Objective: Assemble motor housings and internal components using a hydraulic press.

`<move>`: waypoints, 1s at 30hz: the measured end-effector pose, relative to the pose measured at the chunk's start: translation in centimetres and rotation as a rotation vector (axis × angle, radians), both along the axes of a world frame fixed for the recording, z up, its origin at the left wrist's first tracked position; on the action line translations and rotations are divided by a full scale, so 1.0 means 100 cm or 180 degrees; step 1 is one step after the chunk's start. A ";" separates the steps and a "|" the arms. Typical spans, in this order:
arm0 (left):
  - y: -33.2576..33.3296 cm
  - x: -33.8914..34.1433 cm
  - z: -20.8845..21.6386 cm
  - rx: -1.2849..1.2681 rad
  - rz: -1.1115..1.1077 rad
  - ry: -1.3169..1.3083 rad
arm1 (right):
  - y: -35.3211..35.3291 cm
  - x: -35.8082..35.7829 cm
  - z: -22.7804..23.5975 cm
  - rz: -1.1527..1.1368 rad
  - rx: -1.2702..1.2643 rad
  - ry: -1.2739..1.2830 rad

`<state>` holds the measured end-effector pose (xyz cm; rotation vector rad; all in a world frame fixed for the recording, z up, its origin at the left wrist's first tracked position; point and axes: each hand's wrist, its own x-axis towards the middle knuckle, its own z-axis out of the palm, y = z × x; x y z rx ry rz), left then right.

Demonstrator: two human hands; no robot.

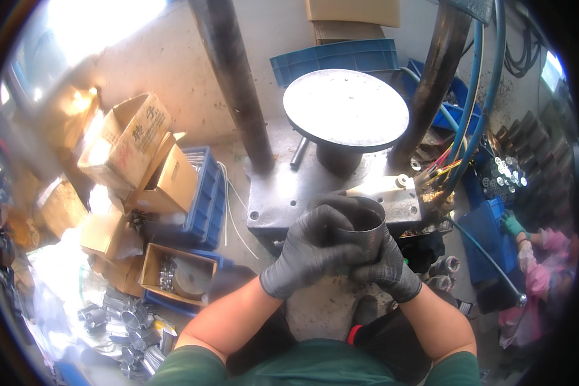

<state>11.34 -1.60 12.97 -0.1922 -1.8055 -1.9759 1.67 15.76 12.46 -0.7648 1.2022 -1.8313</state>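
Between my hands is a dark grey metal cylinder (367,242), its open round mouth tilted up. My left hand (309,241), in a dark grey glove, closes on its left side, with fingers at the rim; part of those fingers is hidden. My right hand (392,270), gloved likewise, grips the cylinder's lower right side. Just beyond stands a machine's metal base (270,199), with a round pale plate (347,106) raised on a thick post. A light-coloured flat piece with a small round knob (402,181) lies on the base near the cylinder.
Two dark columns (235,77) (441,74) flank the plate. Blue hoses (476,96) hang at right. Cardboard boxes (125,138), blue crates (202,199) and shiny metal parts (132,315) crowd the left. At right, a person's green-gloved hand (513,224) is by a blue bin (486,238).
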 end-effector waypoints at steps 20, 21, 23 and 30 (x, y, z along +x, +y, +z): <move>-0.007 -0.004 -0.003 -0.1033 0.0757 0.0673 | 0.005 0.010 -0.027 0.0015 -0.0115 -0.1424; -0.005 -0.003 -0.003 -0.1362 0.0808 0.0518 | 0.007 0.008 -0.031 0.0207 -0.0070 -0.1318; -0.002 -0.002 -0.008 -0.1384 0.0781 0.0282 | 0.008 0.007 -0.034 0.0150 0.0014 -0.0941; 0.014 -0.003 -0.013 0.0492 0.0235 0.0143 | -0.012 0.015 -0.015 -0.0821 -0.0247 0.0446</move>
